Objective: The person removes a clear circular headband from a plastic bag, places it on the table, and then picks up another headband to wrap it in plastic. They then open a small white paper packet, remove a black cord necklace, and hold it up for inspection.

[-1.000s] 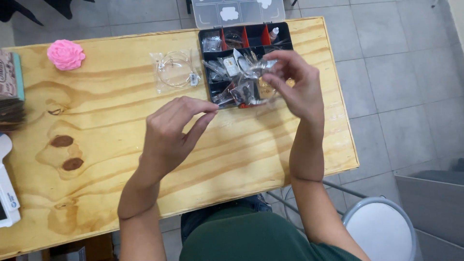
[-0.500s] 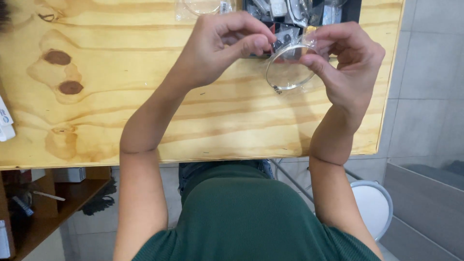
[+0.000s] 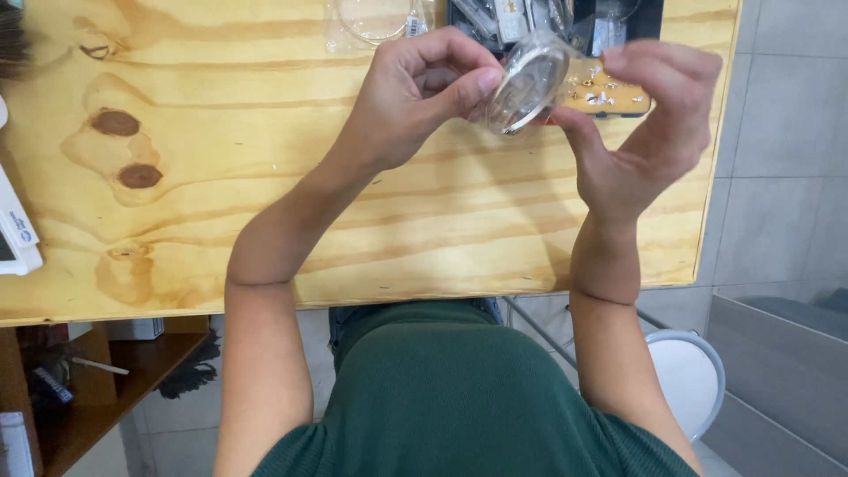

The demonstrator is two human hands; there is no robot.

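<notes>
Holding a small clear plastic bag [image 3: 565,84] up over the wooden table [image 3: 265,177], the person works with both hands raised near the table's far edge. The left hand [image 3: 415,97] pinches the bag's near end, thumb pressed toward the curled fingers, right where a round, glassy disc shape [image 3: 528,84] shows inside or against the plastic; I cannot tell whether it is a lid, a lens or just a coil of clear film. The right hand [image 3: 649,132] sits at about three o'clock from the left, its thumb reaching up under the bag and its fingers arched over the far end, so the bag is nipped between them. Through the plastic, toward the right hand, small metal bits [image 3: 596,91] glint, gold and silver, lying against an orange-tan backing.

Just behind the hands, at twelve o'clock, a black compartment box [image 3: 548,18] rests on the table, crowded with little packets; only its near part shows. At about eleven o'clock from the left hand lies another clear bag [image 3: 375,22], flat on the wood, with a ring-shaped outline in it.

Far off at nine o'clock, on the table's left edge, a white device [image 3: 16,234] pokes into view. Below the table at seven o'clock a low wooden shelf [image 3: 79,397] holds odds and ends. At four o'clock, on the tiled floor, stands a round white stool [image 3: 689,380]. The person wears a green top [image 3: 442,397].
</notes>
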